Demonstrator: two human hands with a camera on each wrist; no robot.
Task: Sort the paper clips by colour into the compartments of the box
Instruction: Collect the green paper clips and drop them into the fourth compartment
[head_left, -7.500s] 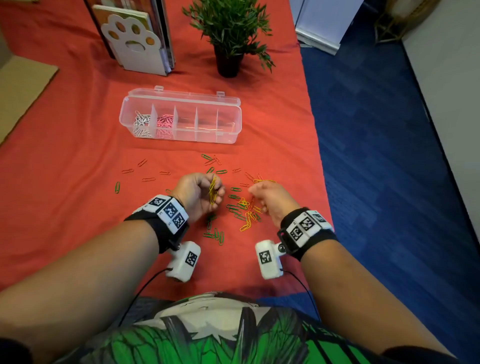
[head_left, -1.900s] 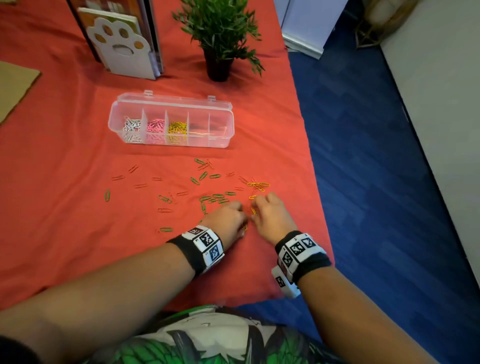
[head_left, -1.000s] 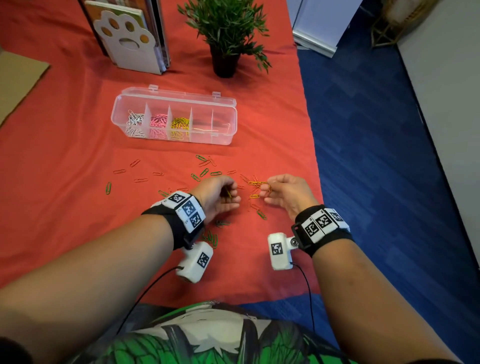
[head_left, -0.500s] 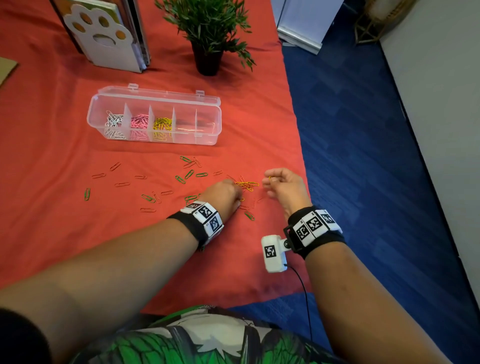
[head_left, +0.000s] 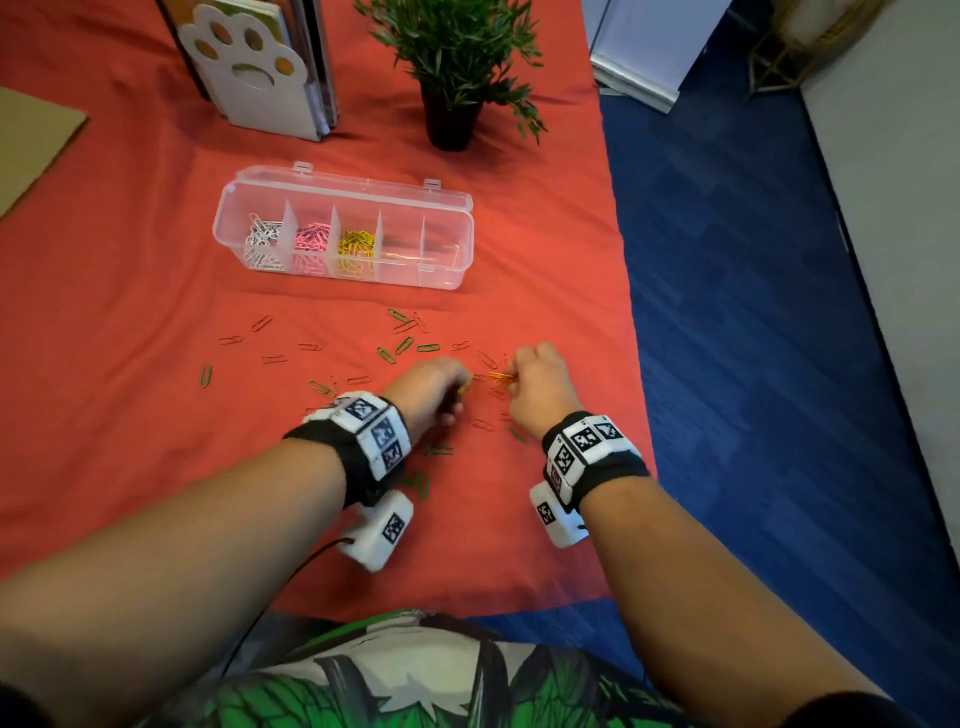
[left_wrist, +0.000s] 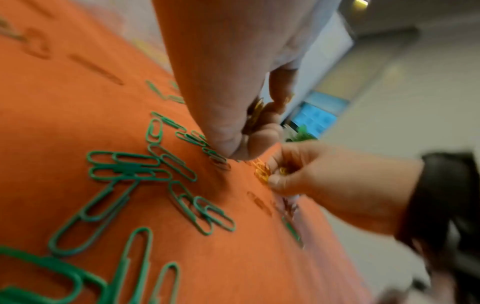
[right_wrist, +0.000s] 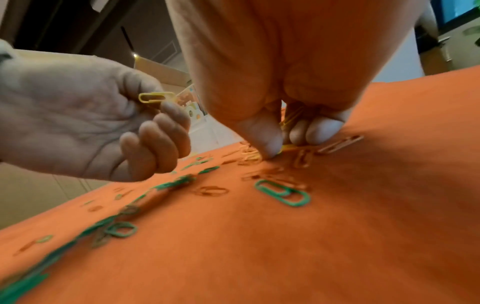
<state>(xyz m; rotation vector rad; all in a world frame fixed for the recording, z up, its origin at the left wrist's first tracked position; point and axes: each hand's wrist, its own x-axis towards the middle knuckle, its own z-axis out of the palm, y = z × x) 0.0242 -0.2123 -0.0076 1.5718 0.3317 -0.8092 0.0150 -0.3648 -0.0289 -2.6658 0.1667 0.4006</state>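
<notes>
The clear compartment box (head_left: 448, 276) lies open on the red cloth, with white, pink and yellow clips in its three left cells. Green paper clips (head_left: 404, 345) (left_wrist: 124, 164) (right_wrist: 283, 192) and orange ones (head_left: 273, 358) are scattered in front of it. My left hand (head_left: 457, 387) (right_wrist: 161, 107) hovers just above the cloth, its curled fingers gripping yellow paper clips (right_wrist: 155, 97) (left_wrist: 255, 115). Close to its right, my right hand (head_left: 511, 375) (right_wrist: 281, 142) is down on the cloth. Its thumb and fingertips pinch a yellow clip (right_wrist: 288, 146) from a small yellow heap (left_wrist: 262, 171).
A potted plant (head_left: 449, 119) and a paw-shaped bookend (head_left: 260, 67) stand behind the box. Cardboard (head_left: 31, 140) lies at the far left. The table's right edge (head_left: 631, 332) drops to blue floor just beside my right hand.
My left hand has lifted off the cloth and turned onto its side with yellow clips in it. My right hand has come down onto the yellow heap. The yellow cell filled within the last seconds.
</notes>
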